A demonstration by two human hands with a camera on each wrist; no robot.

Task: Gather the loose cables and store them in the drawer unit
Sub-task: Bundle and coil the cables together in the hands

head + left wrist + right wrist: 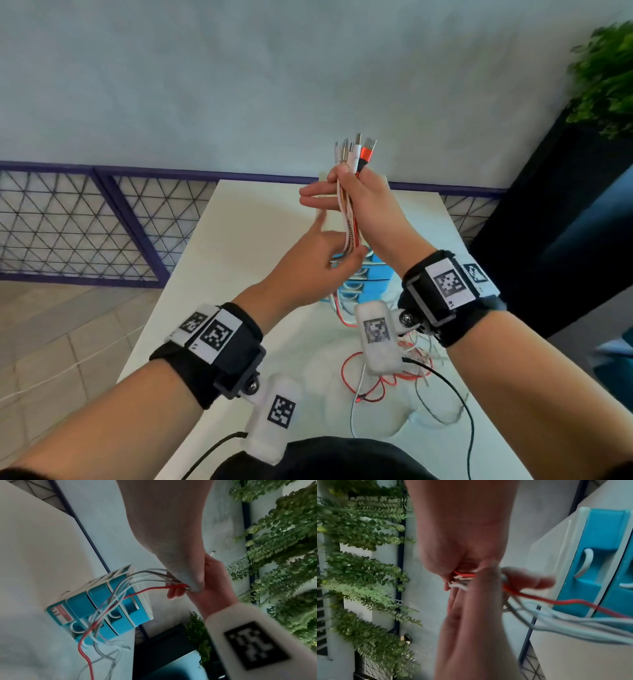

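Note:
My right hand (344,176) is raised over the table and grips a bundle of cables (349,219) just below their plugs (356,149), which point upward. The bundle is red, white and braided grey. Lower down, my left hand (342,255) pinches the same bundle between thumb and fingers; its thumb (197,586) presses on the cables (145,590). The cable tails hang past the blue drawer unit (371,274) and lie tangled on the white table (239,246). The drawer unit (102,601) has white handles and all its drawers (604,547) look shut.
Loose cable ends (376,380) sprawl on the table near its front right. A black lead (448,382) runs from the wrist camera. A dark planter (548,212) with green foliage (606,78) stands right of the table; a mesh fence (68,222) lines the wall.

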